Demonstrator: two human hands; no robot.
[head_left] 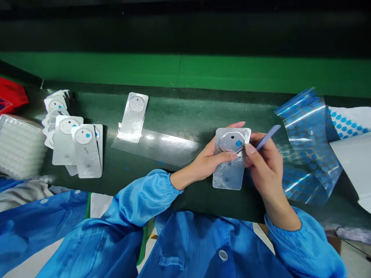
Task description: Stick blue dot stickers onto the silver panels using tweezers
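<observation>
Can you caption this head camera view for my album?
Left hand holds a silver card while the right hand grips a blue pick beside it.

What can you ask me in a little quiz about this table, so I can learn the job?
1. Which hand holds the thin stick?
2. True or false: the silver card in the hands has a blue spot on it.
3. What is under the lone card: a clear sheet or a red bag?

Key: 1. The right hand. 2. True. 3. The clear sheet.
</observation>
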